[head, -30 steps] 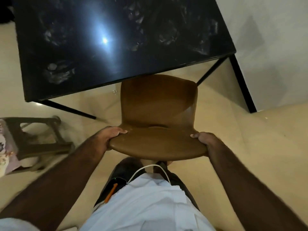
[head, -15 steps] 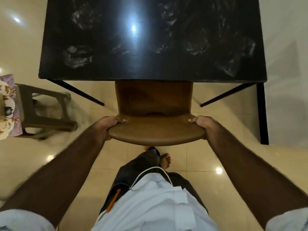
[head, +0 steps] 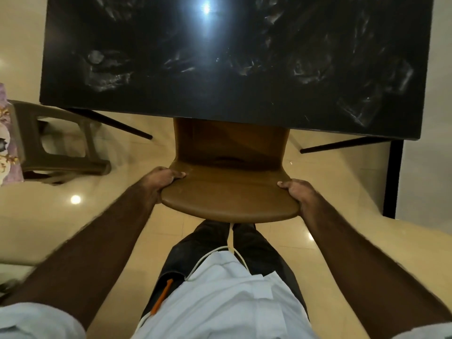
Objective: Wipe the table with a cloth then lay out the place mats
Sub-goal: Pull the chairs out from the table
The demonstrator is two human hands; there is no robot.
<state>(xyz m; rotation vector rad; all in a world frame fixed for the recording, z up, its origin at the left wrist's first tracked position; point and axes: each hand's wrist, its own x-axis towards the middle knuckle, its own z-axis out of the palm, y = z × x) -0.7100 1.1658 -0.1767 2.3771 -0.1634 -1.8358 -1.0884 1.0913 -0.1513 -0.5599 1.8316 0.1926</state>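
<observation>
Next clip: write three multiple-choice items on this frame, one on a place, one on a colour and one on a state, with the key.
1. Where is the stool?
A. On the floor by the table's left corner
B. On the table
C. On the chair

2. What colour is the chair?
A. White
B. Brown
C. Red

3. What are the left hand and right hand doing?
A. Both hang free
B. Only one holds the chair
C. Both grip the chair's back

Key: 1 A, it stands on the tiles there; 2 B, seat and back are brown; 3 C, each hand curls round one side of the backrest.
</observation>
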